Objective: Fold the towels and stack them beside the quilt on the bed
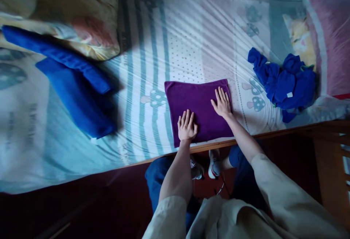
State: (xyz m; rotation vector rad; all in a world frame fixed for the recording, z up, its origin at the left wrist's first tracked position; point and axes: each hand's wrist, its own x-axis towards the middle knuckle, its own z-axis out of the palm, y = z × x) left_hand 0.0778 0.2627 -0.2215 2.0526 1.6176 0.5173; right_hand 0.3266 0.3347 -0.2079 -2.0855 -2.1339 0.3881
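A purple cloth (202,113), roughly rectangular and spread flat, lies at the near edge of the bed. My left hand (187,126) rests palm down on its lower left part, fingers spread. Near the cloth's upper right corner, my right hand (222,103) also lies flat with its fingers apart. Neither hand grips anything. Whether the cloth is a single layer or folded, I cannot tell for sure.
Patterned bedsheet (186,49) covers the bed. Folded blue cloths (73,93) lie at left below a patterned pillow (82,16). A crumpled blue cloth heap (290,82) sits at right beside a pink pillow (332,42). The wooden bed edge (213,145) runs in front of my legs.
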